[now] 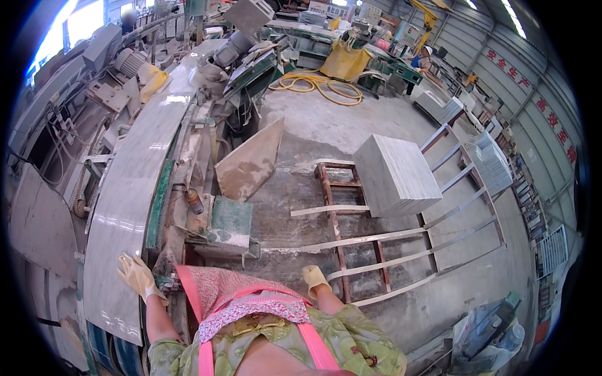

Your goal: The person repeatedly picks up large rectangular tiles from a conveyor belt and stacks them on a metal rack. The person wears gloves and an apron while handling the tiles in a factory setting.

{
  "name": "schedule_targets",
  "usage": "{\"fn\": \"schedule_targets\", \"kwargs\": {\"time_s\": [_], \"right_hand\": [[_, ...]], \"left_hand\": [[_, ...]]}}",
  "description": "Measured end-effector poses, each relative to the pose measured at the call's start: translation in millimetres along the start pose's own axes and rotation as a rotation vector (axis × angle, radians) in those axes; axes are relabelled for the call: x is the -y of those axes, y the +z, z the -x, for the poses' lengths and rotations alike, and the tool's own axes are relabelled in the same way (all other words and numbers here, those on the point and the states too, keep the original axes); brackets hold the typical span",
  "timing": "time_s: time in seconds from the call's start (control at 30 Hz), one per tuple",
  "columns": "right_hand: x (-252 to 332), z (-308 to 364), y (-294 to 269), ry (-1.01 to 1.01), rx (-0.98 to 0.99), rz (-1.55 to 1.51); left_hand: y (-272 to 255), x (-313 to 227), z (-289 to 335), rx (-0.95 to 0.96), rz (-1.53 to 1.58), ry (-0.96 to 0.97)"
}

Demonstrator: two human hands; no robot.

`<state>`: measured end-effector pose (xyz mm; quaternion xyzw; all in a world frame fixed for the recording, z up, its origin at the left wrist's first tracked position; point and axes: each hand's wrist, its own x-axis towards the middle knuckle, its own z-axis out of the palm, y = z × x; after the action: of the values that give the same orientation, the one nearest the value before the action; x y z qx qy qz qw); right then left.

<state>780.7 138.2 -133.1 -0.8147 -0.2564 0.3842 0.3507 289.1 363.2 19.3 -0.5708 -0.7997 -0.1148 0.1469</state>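
Observation:
My left hand (139,276), in a yellowish glove, rests with fingers spread on the near end of a long grey stone slab (128,194) that lies on the machine bed at my left. My right hand (315,279), also gloved, hangs at my side with fingers curled and nothing in it, just above the floor near a metal rack (376,241). A stack of square grey stone tiles (396,175) leans on that rack to the right. I wear a pink apron over a green patterned top.
A stone-cutting machine with a motor (229,47) runs along the left. A triangular stone offcut (251,161) leans beside it. A small bottle (194,202) stands on the machine edge. A yellow hose (323,84) coils on the wet concrete floor. Another person (425,59) works far back.

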Motion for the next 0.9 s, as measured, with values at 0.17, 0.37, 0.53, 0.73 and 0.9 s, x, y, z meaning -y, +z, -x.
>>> {"fn": "schedule_targets", "kwargs": {"time_s": [0.17,0.37,0.53,0.73,0.9], "right_hand": [[3,4,-2,-0.015,0.007,0.049],[-1,2,-2,-0.008,0.025,0.079],[-14,-5,3,-0.040,-0.036,0.062],[0,1,0,-0.040,-0.007,0.092],[14,12,-4,-0.047,0.027,0.068]], "left_hand": [[3,3,-1,0.009,0.004,0.002],[-3,0,1,0.005,0.031,0.002],[-1,1,0,-0.024,0.038,0.011],[2,4,0,-0.038,0.014,0.019],[5,4,0,-0.082,-0.007,0.021]]}}
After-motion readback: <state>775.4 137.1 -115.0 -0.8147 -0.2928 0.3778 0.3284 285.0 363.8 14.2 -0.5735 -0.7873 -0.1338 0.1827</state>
